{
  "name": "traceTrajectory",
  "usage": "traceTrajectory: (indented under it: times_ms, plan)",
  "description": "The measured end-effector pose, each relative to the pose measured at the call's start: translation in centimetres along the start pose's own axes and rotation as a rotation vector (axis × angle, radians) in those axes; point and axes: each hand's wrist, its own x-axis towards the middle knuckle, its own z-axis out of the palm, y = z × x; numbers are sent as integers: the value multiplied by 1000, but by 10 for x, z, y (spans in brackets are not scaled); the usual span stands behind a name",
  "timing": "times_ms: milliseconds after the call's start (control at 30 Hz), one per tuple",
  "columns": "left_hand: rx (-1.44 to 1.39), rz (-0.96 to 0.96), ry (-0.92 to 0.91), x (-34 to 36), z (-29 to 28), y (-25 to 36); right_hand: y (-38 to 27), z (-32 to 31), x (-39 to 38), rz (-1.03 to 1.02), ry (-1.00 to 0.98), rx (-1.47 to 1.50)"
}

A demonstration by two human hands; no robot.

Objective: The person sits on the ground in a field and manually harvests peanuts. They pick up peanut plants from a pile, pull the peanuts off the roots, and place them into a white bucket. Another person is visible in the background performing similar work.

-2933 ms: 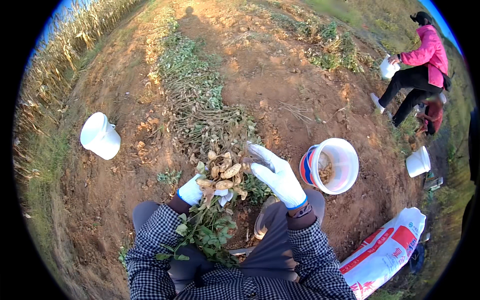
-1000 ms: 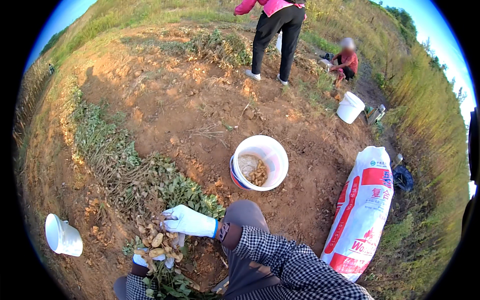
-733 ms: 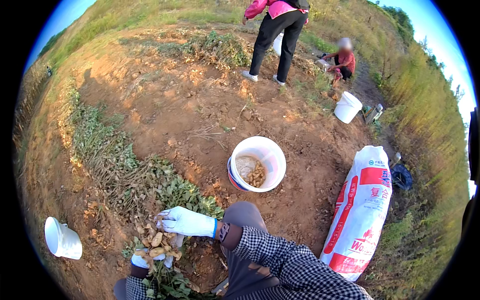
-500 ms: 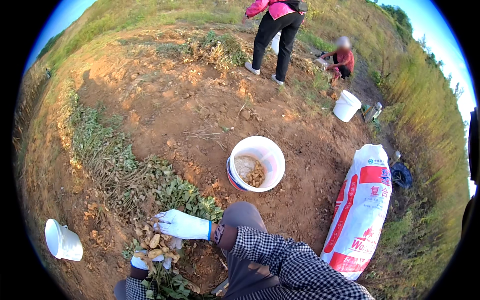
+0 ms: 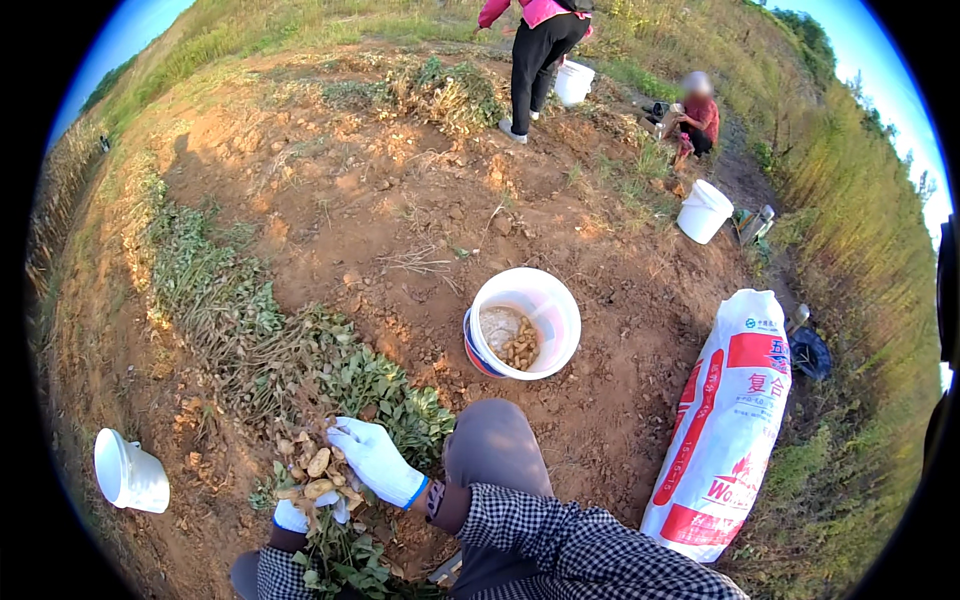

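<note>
1. The left hand (image 5: 290, 517), gloved, has hold of the peanut plant (image 5: 350, 568), white fingers showing among the stems; how tightly they close is hidden. A firm hold close under the pods should keep the stems from giving when pulled.
2. The plant is roots-up, its leaves hanging at 6 o'clock and its cluster of peanuts (image 5: 319, 462) uppermost. That seems a good way round, since the pods lie within easy reach.
3. The right hand (image 5: 376, 460) is at 3 o'clock of the cluster, fingers bent and part-closed, tips at the pods' edge; I cannot tell whether it pinches one. Best to take each pod near its stalk and snap it sideways, rather than drag whole stems.
4. The tub (image 5: 556, 312) stands at 2 o'clock from the cluster, past the bent knee (image 5: 497, 452), with a small heap of nuts (image 5: 521, 348) inside. Gathering a few pods per trip would save reaching, but an overfull glove may spill over the soil.
5. The white bucket (image 5: 146, 482), at 9 o'clock, is well apart from both hands.
6. Turning the left wrist should bring up pods hidden underneath; leaves and soil clods are better shaken off beforehand.
</note>
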Motion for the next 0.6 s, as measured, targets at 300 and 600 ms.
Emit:
traceTrajectory:
  times_ms: [300,600]
  plan:
    - [-70,57,-54,1,-17,-14,-15,-30,5,-112,-322,-127]
    - [-226,145,-116,3,50,60,2,-6,-4,-102,-98,301]
